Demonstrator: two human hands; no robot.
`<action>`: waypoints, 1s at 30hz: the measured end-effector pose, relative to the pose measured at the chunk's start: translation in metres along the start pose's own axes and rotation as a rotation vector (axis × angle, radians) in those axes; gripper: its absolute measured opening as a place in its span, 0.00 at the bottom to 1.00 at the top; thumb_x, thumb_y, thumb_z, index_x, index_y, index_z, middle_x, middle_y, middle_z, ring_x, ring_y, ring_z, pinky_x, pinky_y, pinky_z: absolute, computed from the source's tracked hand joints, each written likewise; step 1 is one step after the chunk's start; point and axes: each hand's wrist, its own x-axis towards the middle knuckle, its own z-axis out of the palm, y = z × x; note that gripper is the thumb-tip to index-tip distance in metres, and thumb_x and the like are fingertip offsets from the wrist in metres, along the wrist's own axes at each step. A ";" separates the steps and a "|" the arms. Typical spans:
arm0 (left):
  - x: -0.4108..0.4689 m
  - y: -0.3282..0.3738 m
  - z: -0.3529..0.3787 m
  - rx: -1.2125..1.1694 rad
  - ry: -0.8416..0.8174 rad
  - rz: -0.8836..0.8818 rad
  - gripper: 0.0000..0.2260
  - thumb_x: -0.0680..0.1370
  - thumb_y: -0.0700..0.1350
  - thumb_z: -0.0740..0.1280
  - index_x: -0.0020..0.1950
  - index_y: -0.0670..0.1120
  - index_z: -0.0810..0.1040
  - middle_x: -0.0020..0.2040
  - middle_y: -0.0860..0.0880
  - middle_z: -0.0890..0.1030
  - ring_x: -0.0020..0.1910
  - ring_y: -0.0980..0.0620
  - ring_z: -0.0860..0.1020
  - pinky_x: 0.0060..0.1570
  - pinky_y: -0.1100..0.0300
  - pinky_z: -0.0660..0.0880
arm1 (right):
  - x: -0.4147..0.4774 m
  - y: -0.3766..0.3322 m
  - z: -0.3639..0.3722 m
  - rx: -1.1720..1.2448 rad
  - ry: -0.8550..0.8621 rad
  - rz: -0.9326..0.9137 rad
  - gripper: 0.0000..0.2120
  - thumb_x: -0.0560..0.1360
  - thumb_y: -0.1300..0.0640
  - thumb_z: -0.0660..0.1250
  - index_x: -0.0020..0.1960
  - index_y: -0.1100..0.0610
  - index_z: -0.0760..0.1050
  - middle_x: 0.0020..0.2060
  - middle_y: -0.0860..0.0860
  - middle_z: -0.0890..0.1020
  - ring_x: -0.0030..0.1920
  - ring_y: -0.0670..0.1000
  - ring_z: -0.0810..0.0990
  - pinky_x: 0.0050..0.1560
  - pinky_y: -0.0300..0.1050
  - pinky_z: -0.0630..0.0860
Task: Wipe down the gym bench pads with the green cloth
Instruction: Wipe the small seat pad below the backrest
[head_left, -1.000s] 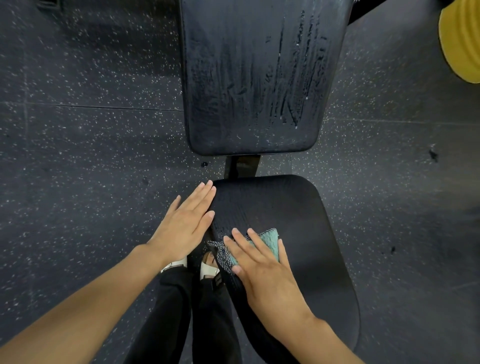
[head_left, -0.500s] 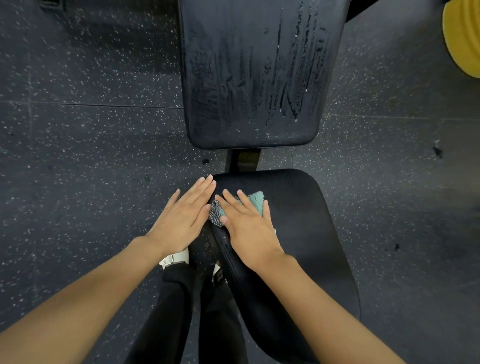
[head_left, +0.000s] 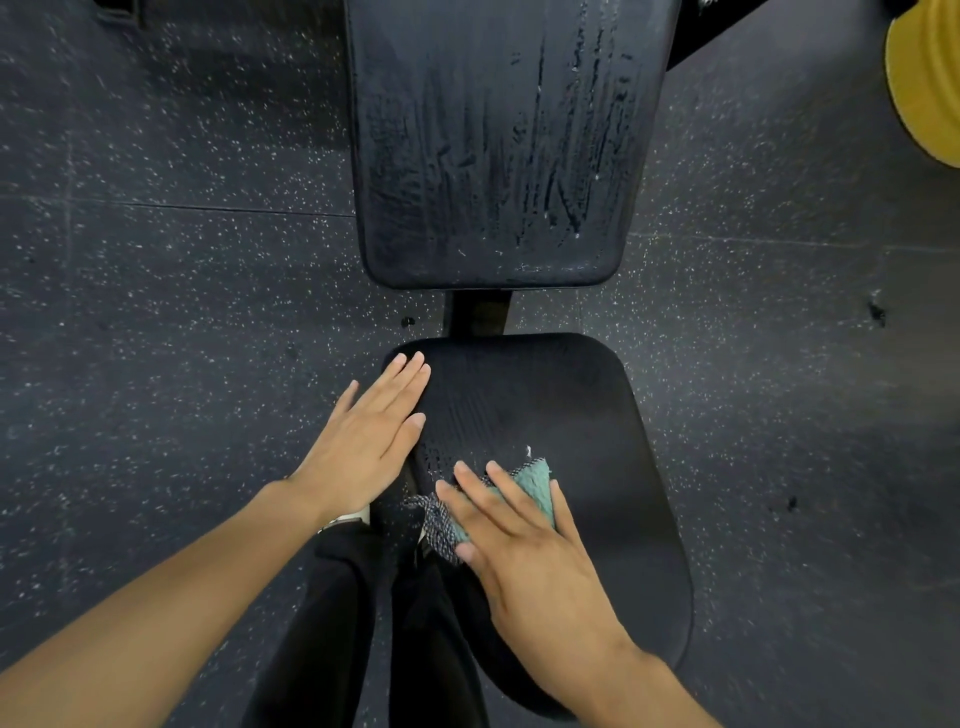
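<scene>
**Fig. 1. Green cloth pressed flat on the seat pad, head view**

The green cloth (head_left: 535, 491) lies on the near-left part of the seat pad (head_left: 597, 415), with a grey-speckled fringe showing at its left edge. On my feed the right hand (head_left: 524, 561) rests flat on top of the cloth. Its fingers are straight and slightly spread and press down rather than curl round the fabric, so only the far corner and the left fringe of the cloth show. Fine droplets sit on the pad just beyond the fingertips.

The left hand (head_left: 363, 447) lies flat along the left edge of the same pad. Its fingers are straight and close together, its fingertips are near the far-left corner, and it holds nothing.

Beyond the seat pad, a short dark post (head_left: 480, 312) joins it to the back pad (head_left: 493, 156), whose surface carries lengthwise wet streaks.

I see dark trouser legs (head_left: 332, 623) between the forearms. The bench stands on a dark speckled floor (head_left: 182, 312), and a yellow disc (head_left: 930, 83) is at the upper right edge.
</scene>
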 end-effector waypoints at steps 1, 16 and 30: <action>-0.001 0.001 0.000 -0.003 0.004 -0.007 0.34 0.76 0.63 0.35 0.81 0.53 0.46 0.80 0.61 0.43 0.77 0.66 0.37 0.76 0.56 0.38 | 0.005 0.001 -0.002 -0.008 -0.043 0.014 0.25 0.77 0.48 0.48 0.71 0.44 0.70 0.70 0.40 0.72 0.72 0.45 0.68 0.70 0.54 0.65; -0.005 0.017 0.015 -0.008 0.079 -0.101 0.35 0.75 0.64 0.36 0.81 0.53 0.48 0.79 0.63 0.44 0.77 0.67 0.37 0.76 0.57 0.36 | 0.090 0.037 -0.008 0.141 -0.115 0.017 0.23 0.85 0.50 0.46 0.79 0.44 0.49 0.79 0.40 0.50 0.78 0.44 0.42 0.76 0.55 0.36; -0.009 0.035 0.018 0.010 0.060 -0.147 0.36 0.73 0.65 0.35 0.81 0.56 0.46 0.76 0.67 0.40 0.72 0.73 0.32 0.74 0.58 0.34 | -0.009 0.063 -0.015 0.039 -0.061 -0.077 0.28 0.78 0.44 0.42 0.76 0.44 0.63 0.74 0.38 0.65 0.75 0.43 0.61 0.74 0.52 0.54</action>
